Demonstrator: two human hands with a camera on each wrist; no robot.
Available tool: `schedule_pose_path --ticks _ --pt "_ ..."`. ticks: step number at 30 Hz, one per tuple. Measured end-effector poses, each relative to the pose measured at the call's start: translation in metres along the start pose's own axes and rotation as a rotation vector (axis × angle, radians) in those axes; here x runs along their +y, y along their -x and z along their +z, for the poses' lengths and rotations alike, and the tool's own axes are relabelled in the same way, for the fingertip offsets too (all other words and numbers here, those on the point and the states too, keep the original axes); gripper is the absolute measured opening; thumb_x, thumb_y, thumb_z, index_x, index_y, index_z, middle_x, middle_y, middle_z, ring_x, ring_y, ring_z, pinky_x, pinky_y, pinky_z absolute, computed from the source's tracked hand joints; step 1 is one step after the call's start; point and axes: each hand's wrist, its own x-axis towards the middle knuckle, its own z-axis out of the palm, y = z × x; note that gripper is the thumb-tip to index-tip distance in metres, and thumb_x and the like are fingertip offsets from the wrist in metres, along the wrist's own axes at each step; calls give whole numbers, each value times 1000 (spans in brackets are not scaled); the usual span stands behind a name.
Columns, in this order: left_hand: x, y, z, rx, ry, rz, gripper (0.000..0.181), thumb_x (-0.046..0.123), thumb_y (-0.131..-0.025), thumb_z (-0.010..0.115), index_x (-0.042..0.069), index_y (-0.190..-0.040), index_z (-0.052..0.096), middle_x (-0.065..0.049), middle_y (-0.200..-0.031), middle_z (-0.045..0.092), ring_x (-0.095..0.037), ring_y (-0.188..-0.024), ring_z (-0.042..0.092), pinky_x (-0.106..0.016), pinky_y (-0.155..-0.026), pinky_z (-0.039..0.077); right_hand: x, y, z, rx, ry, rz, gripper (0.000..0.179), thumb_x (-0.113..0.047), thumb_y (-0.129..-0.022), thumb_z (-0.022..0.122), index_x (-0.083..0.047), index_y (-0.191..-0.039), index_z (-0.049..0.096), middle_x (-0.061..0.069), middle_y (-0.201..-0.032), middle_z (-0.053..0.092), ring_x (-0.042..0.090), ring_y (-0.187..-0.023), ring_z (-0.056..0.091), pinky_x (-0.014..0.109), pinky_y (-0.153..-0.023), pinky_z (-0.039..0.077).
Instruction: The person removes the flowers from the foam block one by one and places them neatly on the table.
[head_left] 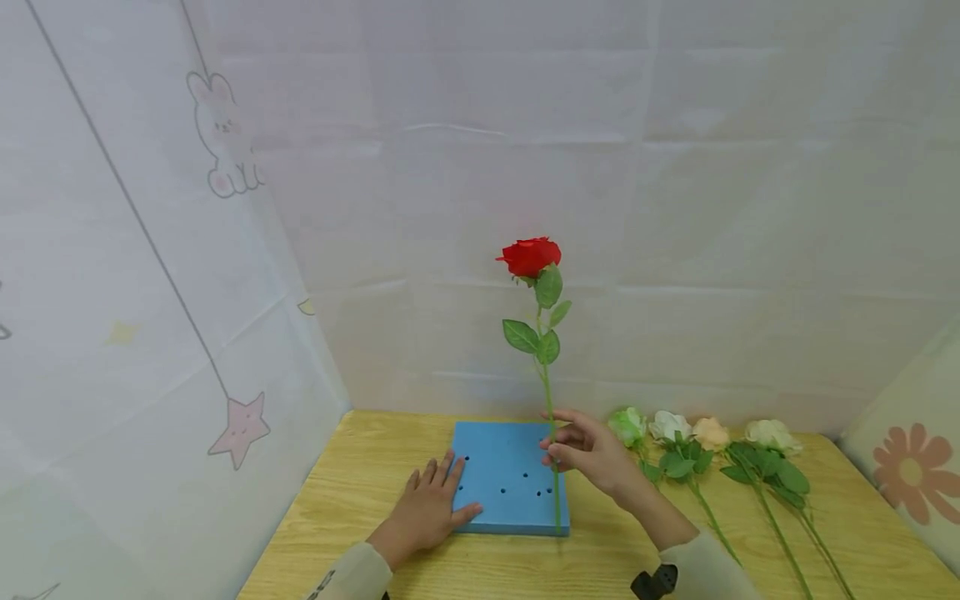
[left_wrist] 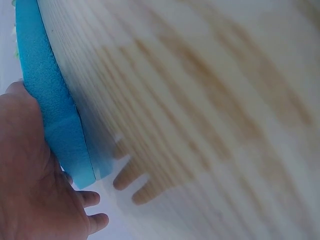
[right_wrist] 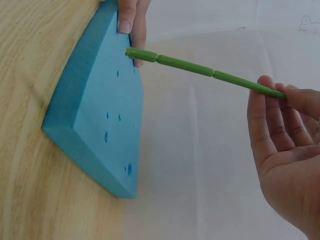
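A red artificial rose (head_left: 530,257) stands upright above a blue foam board (head_left: 495,467) that has several small holes in its top. My right hand (head_left: 588,454) pinches its green stem between thumb and fingers. In the right wrist view the stem's lower end (right_wrist: 142,55) is apart from the board (right_wrist: 107,95), its tip in the air. My left hand (head_left: 429,508) lies on the board's left edge with its fingers spread and straight. The left wrist view shows this hand (left_wrist: 35,165) against the board's side (left_wrist: 50,90).
To the right, on the wooden table (head_left: 337,475), lie a green rose (head_left: 628,425), a white rose (head_left: 670,425), a peach rose (head_left: 710,434) and a cream rose (head_left: 772,435), stems toward the front. A pale printed cloth (head_left: 465,192) hangs behind.
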Motion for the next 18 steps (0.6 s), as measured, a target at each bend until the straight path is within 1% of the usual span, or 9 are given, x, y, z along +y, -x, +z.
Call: schedule_pose_path --ticks 4,9,14,18 --pt "-1 0 0 2 -1 3 94 77 -97 32 13 -164 20 -15 -169 14 -46 -150 24 -70 -114 23 0 6 -3 10 -13 30 56 -16 -101 65 -5 -152 44 28 -119 66 23 -96 73 41 -82 60" --pt "-2 0 0 -1 4 7 95 78 -96 30 13 -164 19 -15 -169 13 -46 -150 24 -70 -114 23 0 13 -7 12 -38 56 58 -16 -100 66 -4 -152 43 31 -121 63 26 -97 73 44 -83 60" --pt "-2 0 0 -5 12 10 95 79 -96 29 13 -164 19 -15 -169 12 -47 -150 23 -70 -114 22 2 21 -13 6 -40 62 58 -14 -101 64 -1 -153 40 34 -121 61 24 -96 73 44 -84 60" --pt "-2 0 -1 -6 11 12 95 79 -96 28 13 -164 19 -15 -169 12 -47 -150 23 -70 -114 22 3 28 -18 9 -40 66 60 -14 -102 64 0 -154 37 33 -121 62 24 -96 73 42 -83 60"
